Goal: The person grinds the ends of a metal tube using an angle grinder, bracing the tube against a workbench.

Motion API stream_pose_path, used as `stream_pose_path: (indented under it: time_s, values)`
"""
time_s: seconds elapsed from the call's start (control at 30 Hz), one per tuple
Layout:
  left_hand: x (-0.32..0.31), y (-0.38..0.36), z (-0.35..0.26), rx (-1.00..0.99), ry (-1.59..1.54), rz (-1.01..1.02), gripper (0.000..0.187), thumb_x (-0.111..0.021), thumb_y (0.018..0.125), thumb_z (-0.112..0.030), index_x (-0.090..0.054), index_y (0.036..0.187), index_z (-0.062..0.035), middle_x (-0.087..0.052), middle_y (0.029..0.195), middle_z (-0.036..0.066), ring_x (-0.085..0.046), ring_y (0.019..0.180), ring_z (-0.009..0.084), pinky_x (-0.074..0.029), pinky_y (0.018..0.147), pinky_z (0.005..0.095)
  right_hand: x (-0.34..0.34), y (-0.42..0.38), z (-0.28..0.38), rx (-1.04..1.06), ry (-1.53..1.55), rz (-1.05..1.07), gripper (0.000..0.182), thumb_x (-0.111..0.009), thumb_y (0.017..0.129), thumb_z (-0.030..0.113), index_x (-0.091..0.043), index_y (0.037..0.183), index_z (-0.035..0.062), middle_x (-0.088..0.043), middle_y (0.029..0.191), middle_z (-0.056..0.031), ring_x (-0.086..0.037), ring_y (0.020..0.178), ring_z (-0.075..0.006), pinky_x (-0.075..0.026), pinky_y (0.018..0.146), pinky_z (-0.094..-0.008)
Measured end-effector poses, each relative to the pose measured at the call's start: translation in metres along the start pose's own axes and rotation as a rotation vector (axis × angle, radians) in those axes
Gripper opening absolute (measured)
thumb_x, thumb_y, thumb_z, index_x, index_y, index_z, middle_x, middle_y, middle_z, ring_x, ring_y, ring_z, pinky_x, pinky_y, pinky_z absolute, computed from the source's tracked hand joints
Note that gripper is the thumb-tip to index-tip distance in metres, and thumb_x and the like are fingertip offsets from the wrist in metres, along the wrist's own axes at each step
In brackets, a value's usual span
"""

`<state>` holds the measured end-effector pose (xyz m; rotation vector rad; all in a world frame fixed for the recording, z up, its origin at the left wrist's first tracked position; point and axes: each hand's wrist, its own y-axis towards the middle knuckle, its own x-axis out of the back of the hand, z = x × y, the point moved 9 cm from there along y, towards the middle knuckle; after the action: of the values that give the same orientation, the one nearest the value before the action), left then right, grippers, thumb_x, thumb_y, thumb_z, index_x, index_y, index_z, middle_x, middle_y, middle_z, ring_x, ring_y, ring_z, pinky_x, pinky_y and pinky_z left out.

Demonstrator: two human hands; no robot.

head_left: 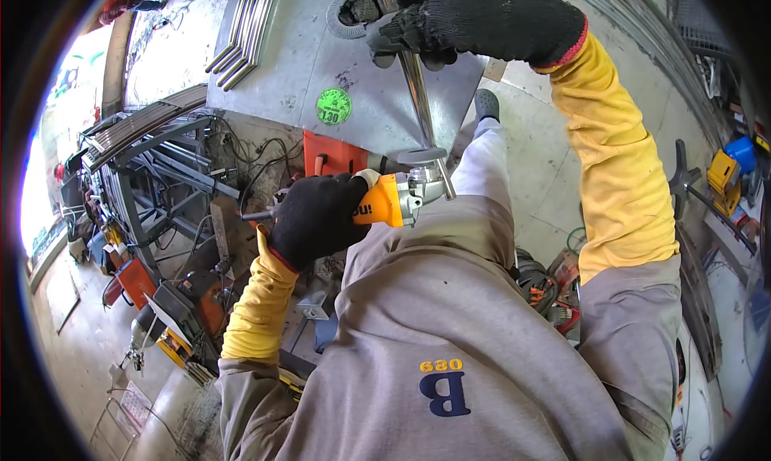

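My left hand (321, 220), in a black glove, is wrapped round the body of a yellow-orange angle grinder (384, 202). A grey disc (422, 157) on the grinder's head sits right at the near end of a shiny metal tube (416, 91). My right hand (482, 23), gloved in black with a red cuff, closes over that tube farther up. The tube slants over a grey metal-topped table (281, 91) with a round green sticker (333, 106) on it. Close to my right fingers lies a grey ring-shaped piece (341, 19), partly covered by something dark.
Several bent shiny tubes (245, 31) lie on the table's far left. To the left stands a dark metal frame (165, 168) with cables and tools around it. An orange-red box (333, 152) is under the table's near edge. Coiled cables (534, 284) lie by my right side.
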<state>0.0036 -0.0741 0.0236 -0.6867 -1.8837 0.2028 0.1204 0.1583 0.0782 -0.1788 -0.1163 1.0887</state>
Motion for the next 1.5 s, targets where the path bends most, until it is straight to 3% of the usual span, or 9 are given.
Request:
stream_pose_path:
  time_s: [0.23, 0.43, 0.97, 1.17, 1.5]
  values:
    - [-0.007, 0.002, 0.004, -0.016, -0.024, -0.022, 0.067, -0.096, 0.078, -0.046, -0.076, 0.131, -0.0096, -0.078, 0.097, 0.015, -0.078, 0.086, 0.0386, -0.061, 0.075, 0.0481, 0.018, 0.008, -0.028, -0.019, 0.146, 0.083, 0.037, -0.085, 0.102, 0.02, -0.07, 0.131, 0.0003, -0.08, 0.099, -0.0066, -0.068, 0.073, -0.01, -0.054, 0.061, -0.0275]
    - [-0.017, 0.003, 0.01, 0.006, -0.074, -0.012, 0.067, -0.096, 0.076, -0.038, -0.075, 0.134, -0.0107, -0.078, 0.097, 0.016, -0.078, 0.088, 0.0399, -0.061, 0.076, 0.0491, 0.037, 0.013, -0.043, 0.004, 0.161, 0.151, 0.038, -0.084, 0.103, 0.02, -0.068, 0.132, 0.0011, -0.08, 0.102, -0.0087, -0.069, 0.072, -0.0119, -0.055, 0.062, -0.0278]
    - [-0.022, 0.0, 0.018, 0.066, -0.161, 0.025, 0.07, -0.098, 0.078, -0.037, -0.075, 0.139, -0.0118, -0.079, 0.101, 0.019, -0.078, 0.09, 0.0419, -0.062, 0.079, 0.0476, 0.062, 0.02, -0.066, 0.103, 0.168, 0.112, 0.038, -0.084, 0.103, 0.023, -0.064, 0.128, 0.0018, -0.078, 0.102, -0.0094, -0.067, 0.069, -0.0131, -0.054, 0.062, -0.0286]
    - [-0.018, -0.018, 0.032, 0.196, -0.298, -0.033, 0.073, -0.1, 0.077, -0.035, -0.074, 0.141, -0.0116, -0.081, 0.106, 0.02, -0.08, 0.094, 0.0417, -0.063, 0.083, 0.0439, 0.068, 0.022, -0.078, 0.058, 0.152, 0.095, 0.042, -0.083, 0.104, 0.022, -0.062, 0.134, 0.0006, -0.079, 0.103, -0.0091, -0.067, 0.07, -0.0129, -0.054, 0.062, -0.0283]
    - [-0.025, -0.011, 0.033, 0.114, -0.253, -0.028, 0.07, -0.1, 0.079, -0.036, -0.074, 0.138, -0.0084, -0.08, 0.101, 0.02, -0.079, 0.091, 0.0432, -0.062, 0.079, 0.0457, 0.054, 0.03, -0.068, 0.027, 0.244, 0.103, 0.041, -0.082, 0.104, 0.021, -0.065, 0.135, 0.0004, -0.078, 0.099, -0.0082, -0.067, 0.069, -0.0124, -0.054, 0.062, -0.0286]
